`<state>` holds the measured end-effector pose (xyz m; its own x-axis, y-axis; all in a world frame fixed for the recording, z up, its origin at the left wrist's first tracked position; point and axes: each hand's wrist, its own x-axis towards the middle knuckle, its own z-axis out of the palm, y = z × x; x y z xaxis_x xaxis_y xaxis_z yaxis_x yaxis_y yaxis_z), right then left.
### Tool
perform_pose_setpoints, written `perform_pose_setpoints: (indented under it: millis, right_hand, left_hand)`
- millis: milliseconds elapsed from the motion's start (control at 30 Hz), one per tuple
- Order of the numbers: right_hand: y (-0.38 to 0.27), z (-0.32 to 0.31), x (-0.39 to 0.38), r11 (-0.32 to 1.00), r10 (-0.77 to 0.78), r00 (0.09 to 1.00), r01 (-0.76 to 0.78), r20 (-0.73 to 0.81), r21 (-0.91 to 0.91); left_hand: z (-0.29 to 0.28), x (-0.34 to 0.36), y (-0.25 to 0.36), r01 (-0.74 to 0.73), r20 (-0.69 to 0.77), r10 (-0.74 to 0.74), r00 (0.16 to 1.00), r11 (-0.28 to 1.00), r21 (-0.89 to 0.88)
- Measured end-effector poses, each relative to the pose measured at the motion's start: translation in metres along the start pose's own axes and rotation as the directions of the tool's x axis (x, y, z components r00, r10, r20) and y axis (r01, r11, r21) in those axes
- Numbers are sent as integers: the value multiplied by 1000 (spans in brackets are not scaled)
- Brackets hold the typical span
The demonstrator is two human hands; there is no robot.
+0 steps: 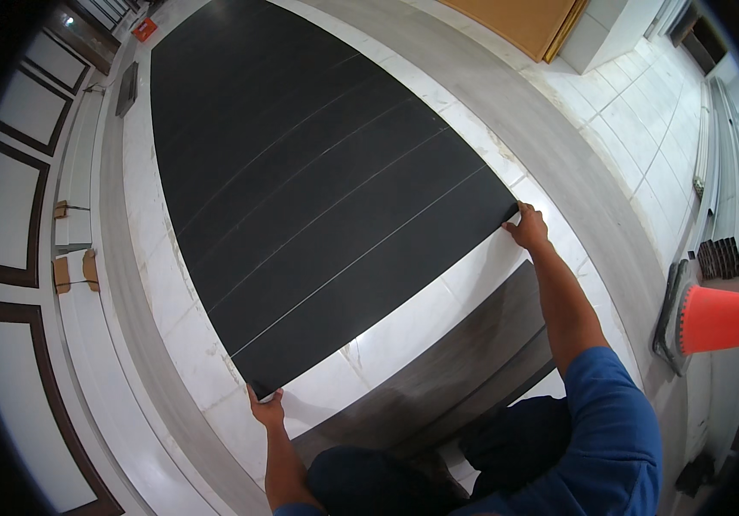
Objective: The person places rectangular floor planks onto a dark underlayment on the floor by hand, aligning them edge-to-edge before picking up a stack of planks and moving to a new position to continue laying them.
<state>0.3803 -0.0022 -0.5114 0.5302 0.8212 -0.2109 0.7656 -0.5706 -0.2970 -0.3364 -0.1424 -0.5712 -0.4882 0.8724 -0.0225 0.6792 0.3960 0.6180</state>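
A large black sheet point(301, 181) stretches away from me over the floor, with several thin pale lines running across it. At its near left corner, my left hand point(266, 408) is closed on the edge, with the thumb toward the sheet. My right hand point(529, 227) pinches the near right corner, which looks slightly curled up under the fingers. The fingertips of both hands are partly hidden by the sheet. Between my arms and close to my knees lies a dark grey plank or panel point(438, 361), with a shiny surface.
White marble-like tiles point(357, 357) show around the sheet. Long pale strips with brown cardboard pieces point(62, 273) lie along the left, beside dark-framed white panels point(8, 206). An orange traffic cone point(714, 319) lies tipped at the right. Metal profiles point(731, 172) are stacked beyond it.
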Motion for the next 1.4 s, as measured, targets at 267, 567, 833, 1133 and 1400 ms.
perform_pose_setpoints:
  millis: [267,567,833,1133,1400]
  right_hand:
    - [1,5,0,1000,-10,1000,10,-22,-14]
    - [-31,7,4,987,-104,993,96,-60,-129]
    - [-92,17,52,937,-298,950,311,96,-162]
    - [-106,23,61,943,-200,966,235,163,-237]
    - [-63,47,64,919,-335,940,340,-56,202]
  left_hand:
    - [1,-1,-4,7,13,-6,1000,996,-92]
    - [3,1,-6,4,44,-1,999,998,-57]
    - [-3,0,12,51,109,-62,992,994,95]
    - [-6,2,-1,25,135,-29,990,999,31]
    - [-4,1,7,-89,101,78,992,989,114]
